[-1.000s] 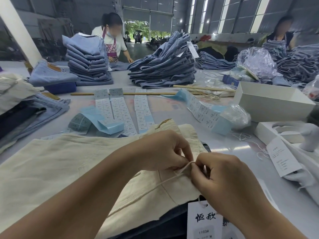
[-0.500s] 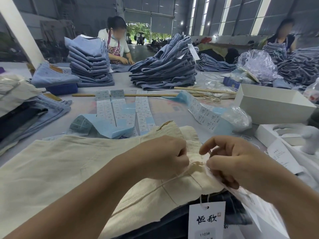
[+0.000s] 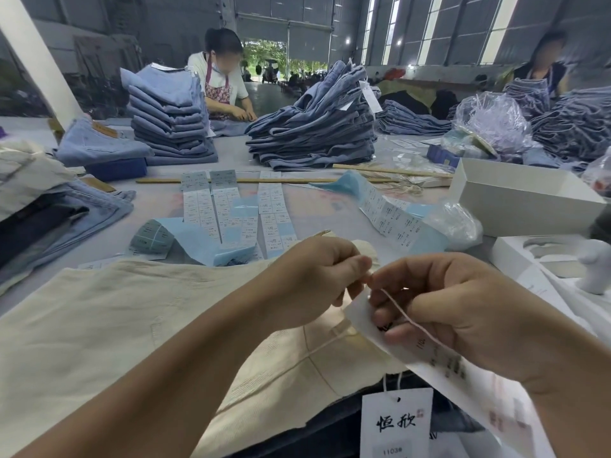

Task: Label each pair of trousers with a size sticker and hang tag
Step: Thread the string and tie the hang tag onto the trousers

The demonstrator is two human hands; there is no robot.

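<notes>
Cream trousers (image 3: pixel 139 325) of coarse woven cloth lie flat across the grey table (image 3: pixel 317 206), sticker strips (image 3: pixel 228 209) on glossy blue backing just beyond them. Above the waistband, the left hand (image 3: pixel 317 279) is curled, thumb and forefinger pinching a thin pale string (image 3: pixel 406 317). The right hand (image 3: pixel 463 305) touches it fingertip to fingertip, gripping a long white paper hang tag (image 3: pixel 439 365). Another rectangular tag (image 3: pixel 395 424) hangs at the near edge.
</notes>
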